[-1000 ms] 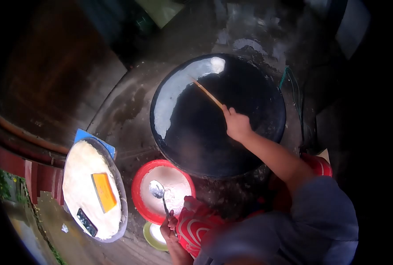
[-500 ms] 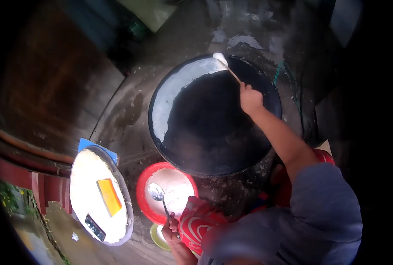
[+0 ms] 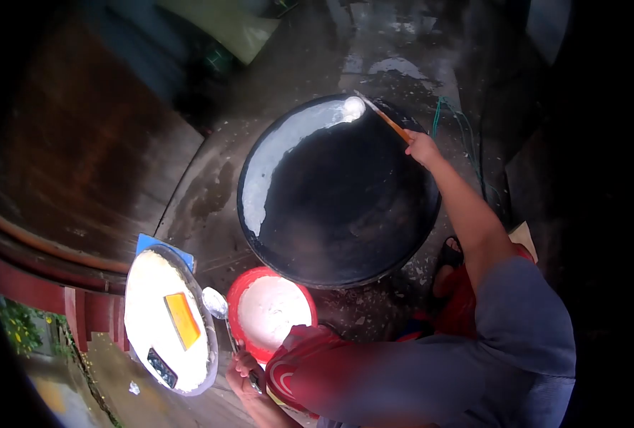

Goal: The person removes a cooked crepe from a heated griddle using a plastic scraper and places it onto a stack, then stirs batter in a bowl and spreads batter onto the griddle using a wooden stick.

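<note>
Our right hand has its grip closed round the stick near one end, likely sparing our fingers the griddle, where batter curves along the rim. Our left hand clasps the spoon beside the bowl, presumably for nearness.

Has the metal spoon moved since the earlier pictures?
Yes: judged against the red basin, the metal spoon moved left, from over the white mixture to beyond the basin's left rim.

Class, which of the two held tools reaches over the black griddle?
The wooden stick, in the right hand; the ladle, in the left hand, is beside the red basin.
</note>
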